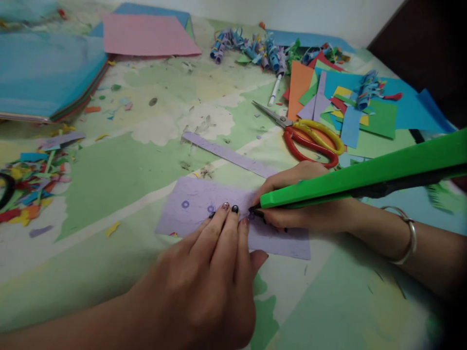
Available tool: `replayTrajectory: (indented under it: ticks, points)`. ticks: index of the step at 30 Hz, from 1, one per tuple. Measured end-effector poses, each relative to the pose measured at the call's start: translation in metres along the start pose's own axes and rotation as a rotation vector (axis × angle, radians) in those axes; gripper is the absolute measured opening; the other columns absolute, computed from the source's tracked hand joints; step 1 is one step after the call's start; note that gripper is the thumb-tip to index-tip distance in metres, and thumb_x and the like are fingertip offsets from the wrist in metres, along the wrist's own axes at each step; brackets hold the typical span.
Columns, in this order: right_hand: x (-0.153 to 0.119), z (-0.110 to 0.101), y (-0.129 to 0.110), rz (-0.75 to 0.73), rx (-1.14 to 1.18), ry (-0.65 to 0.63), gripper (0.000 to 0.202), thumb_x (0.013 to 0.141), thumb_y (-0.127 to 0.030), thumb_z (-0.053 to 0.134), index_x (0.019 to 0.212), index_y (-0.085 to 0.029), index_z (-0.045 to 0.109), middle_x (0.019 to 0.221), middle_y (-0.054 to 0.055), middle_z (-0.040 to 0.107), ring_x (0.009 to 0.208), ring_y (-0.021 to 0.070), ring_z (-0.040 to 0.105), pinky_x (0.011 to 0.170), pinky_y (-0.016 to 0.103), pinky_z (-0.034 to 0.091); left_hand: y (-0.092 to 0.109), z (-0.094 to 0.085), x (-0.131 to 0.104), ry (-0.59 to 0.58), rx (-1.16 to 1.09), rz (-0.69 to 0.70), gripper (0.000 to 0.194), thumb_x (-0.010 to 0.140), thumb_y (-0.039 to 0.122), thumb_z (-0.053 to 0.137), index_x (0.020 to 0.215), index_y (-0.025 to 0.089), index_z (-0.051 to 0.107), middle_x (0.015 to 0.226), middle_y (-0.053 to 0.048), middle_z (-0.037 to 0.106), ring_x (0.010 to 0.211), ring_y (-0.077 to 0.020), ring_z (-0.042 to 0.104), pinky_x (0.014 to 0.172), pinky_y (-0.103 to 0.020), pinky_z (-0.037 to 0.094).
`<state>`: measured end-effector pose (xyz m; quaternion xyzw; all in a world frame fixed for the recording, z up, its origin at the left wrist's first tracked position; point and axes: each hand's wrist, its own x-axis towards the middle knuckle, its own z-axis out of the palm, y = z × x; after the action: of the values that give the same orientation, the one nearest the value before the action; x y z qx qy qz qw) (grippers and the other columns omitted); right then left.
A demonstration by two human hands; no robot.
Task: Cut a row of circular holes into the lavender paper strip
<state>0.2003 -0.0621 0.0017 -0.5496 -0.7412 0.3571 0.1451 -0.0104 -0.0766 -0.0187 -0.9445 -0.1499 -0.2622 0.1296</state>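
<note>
A purple paper strip (197, 218) lies flat on the table, marked with small dark rings in a row. Across its lower middle my left hand (219, 262) rests, its fingers stretched out and pressing on the paper. My right hand (302, 214) grips a long green-bodied tool (350, 177) with a narrow dark tip. That tip touches the paper at a ring just right of my left fingertips. The tool looks like a slim cutter or a pen; I cannot tell which. Behind my right hand is a narrow purple strip (226, 153).
Scissors (286, 121) with red and yellow handles lie beyond my right hand. Coloured paper pieces (386, 116), fringed paper rolls (251, 48) and a white marker (275, 91) are farther back. At left are a stack of sheets (47, 78) and a scrap pile (36, 180).
</note>
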Motion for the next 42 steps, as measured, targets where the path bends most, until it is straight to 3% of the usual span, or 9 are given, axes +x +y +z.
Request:
replayTrajectory:
  ticks: [8,11,14,19,28,35,39,42]
  points:
    - [-0.003,-0.001,-0.005,0.072,0.128,0.017,0.011,0.071,-0.018,0.064,0.080,-0.017,0.071,0.056,-0.004,0.065,0.047,0.0074,0.059,0.044,0.014,0.047,0.003,-0.001,0.003,-0.028,0.036,0.010,0.017,0.085,0.014,0.060,0.090,0.000,0.070,0.090,-0.019,0.071,0.076,-0.0339,0.070,0.058,-0.040,0.063]
    - [-0.005,-0.005,-0.007,-0.010,0.260,0.120,0.007,0.076,-0.020,0.065,0.076,-0.016,0.069,0.053,-0.004,0.062,0.044,0.0063,0.056,0.041,0.013,0.046,0.007,-0.001,0.005,0.018,0.093,0.002,0.014,0.083,0.012,0.064,0.087,0.000,0.070,0.085,-0.018,0.071,0.070,-0.0326,0.071,0.057,-0.038,0.063]
    - [-0.005,-0.007,-0.009,-0.125,0.190,0.223,0.009,0.078,-0.023,0.065,0.074,-0.016,0.069,0.056,-0.004,0.062,0.048,0.0055,0.057,0.042,0.012,0.045,0.012,0.000,0.005,0.031,0.143,-0.010,0.016,0.082,0.014,0.066,0.087,0.000,0.070,0.082,-0.019,0.071,0.067,-0.0324,0.071,0.050,-0.035,0.062]
    - [-0.001,0.002,-0.004,-0.116,0.139,0.107,0.008,0.073,-0.017,0.065,0.078,-0.019,0.071,0.059,-0.006,0.063,0.048,0.0045,0.054,0.040,0.010,0.041,0.013,0.003,0.006,0.029,0.185,-0.035,0.014,0.078,0.009,0.068,0.088,-0.001,0.070,0.086,-0.020,0.071,0.067,-0.0331,0.071,0.046,-0.035,0.061]
    - [-0.001,0.009,0.004,0.011,0.226,0.055,0.015,0.071,-0.017,0.065,0.084,-0.018,0.072,0.053,-0.005,0.063,0.043,0.0068,0.056,0.039,0.012,0.046,0.010,0.000,0.001,0.018,0.107,0.003,0.021,0.085,0.016,0.062,0.092,-0.002,0.069,0.089,-0.021,0.070,0.074,-0.0335,0.070,0.056,-0.037,0.062]
    - [-0.001,0.010,0.005,-0.012,0.147,0.092,0.012,0.070,-0.018,0.066,0.081,-0.019,0.073,0.054,-0.006,0.065,0.043,0.0068,0.057,0.040,0.012,0.045,0.007,-0.001,0.000,-0.015,0.092,0.030,0.018,0.087,0.012,0.057,0.092,0.000,0.070,0.092,-0.020,0.070,0.076,-0.0336,0.070,0.058,-0.038,0.062]
    - [-0.001,0.011,0.005,0.001,0.159,0.079,0.012,0.072,-0.019,0.065,0.082,-0.019,0.072,0.053,-0.005,0.065,0.042,0.0071,0.057,0.038,0.013,0.044,0.007,0.002,-0.001,0.044,0.103,0.018,0.016,0.086,0.010,0.058,0.088,0.000,0.070,0.088,-0.020,0.071,0.073,-0.0332,0.071,0.056,-0.037,0.062]
    - [-0.001,0.011,0.004,-0.011,0.135,0.081,0.012,0.072,-0.020,0.065,0.082,-0.019,0.072,0.052,-0.006,0.064,0.042,0.0071,0.056,0.039,0.013,0.043,0.007,0.001,-0.001,0.025,0.101,0.028,0.016,0.087,0.009,0.056,0.088,0.000,0.070,0.088,-0.020,0.071,0.073,-0.0332,0.071,0.055,-0.037,0.062]
